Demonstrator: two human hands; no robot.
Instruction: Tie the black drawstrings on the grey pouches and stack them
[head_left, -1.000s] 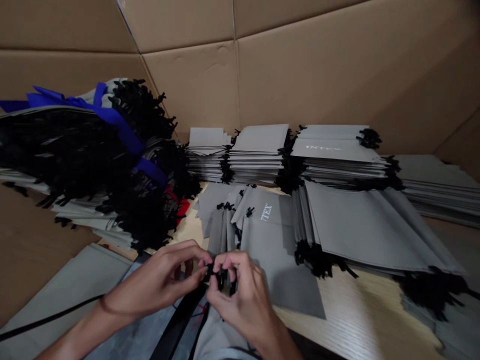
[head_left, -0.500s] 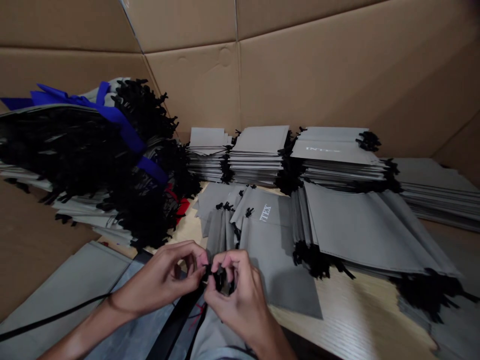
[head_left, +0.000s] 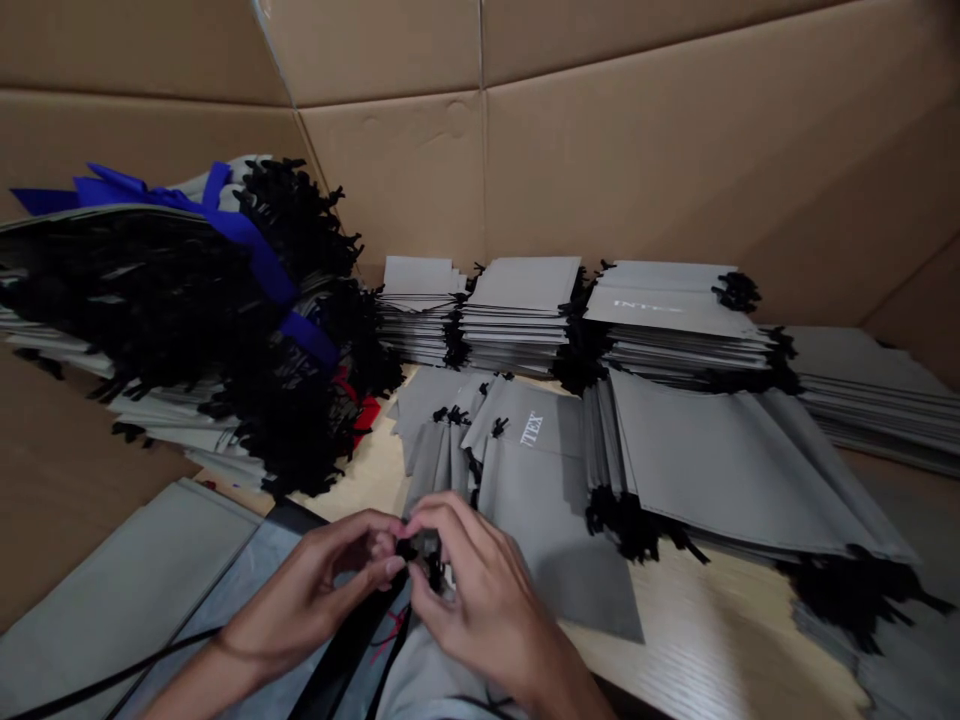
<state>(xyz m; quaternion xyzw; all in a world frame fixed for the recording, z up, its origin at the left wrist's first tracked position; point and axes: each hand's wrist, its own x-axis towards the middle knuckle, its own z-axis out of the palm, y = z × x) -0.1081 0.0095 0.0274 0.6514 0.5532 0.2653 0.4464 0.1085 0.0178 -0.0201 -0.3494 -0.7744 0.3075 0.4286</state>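
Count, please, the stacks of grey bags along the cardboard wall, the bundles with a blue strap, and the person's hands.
Grey drawstring bag stacks: 4
Blue-strapped bundle: 1
Hands, left hand and right hand: 2
Total: 7

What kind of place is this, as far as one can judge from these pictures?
It is probably a packing or finishing workshop for small bags. Neat stacks of grey drawstring pouches with black cords cover a light wood-grain table, and brown corrugated cardboard panels stand behind them.
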